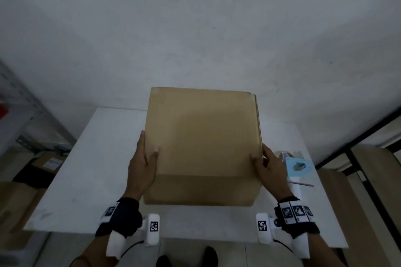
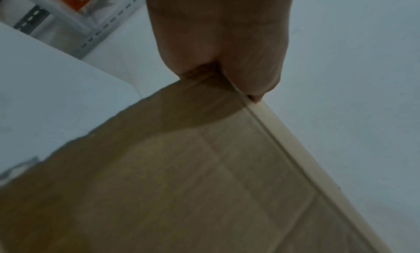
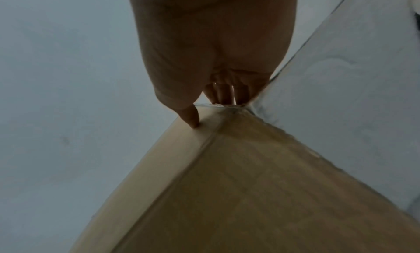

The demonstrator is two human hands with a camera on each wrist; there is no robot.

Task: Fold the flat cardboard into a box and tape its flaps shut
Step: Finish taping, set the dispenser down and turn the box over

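A plain brown cardboard box [image 1: 204,143] stands folded up over the white table [image 1: 86,169], its closed top face towards me. My left hand [image 1: 144,158] grips its left top edge, thumb on the top face and fingers down the side. On the opposite edge my right hand [image 1: 265,158] holds the same way. The left wrist view shows the left hand [image 2: 216,41] pinching the box [image 2: 181,185] at its edge. In the right wrist view the right hand [image 3: 204,50] has its thumb [image 3: 191,118] on the box [image 3: 261,194] rim. No tape shows on the top face.
A light blue tape dispenser [image 1: 298,167] lies on the table just right of my right hand. A metal shelf rack [image 1: 26,110] and cardboard boxes [image 1: 43,165] stand on the floor to the left. A white wall rises behind the table.
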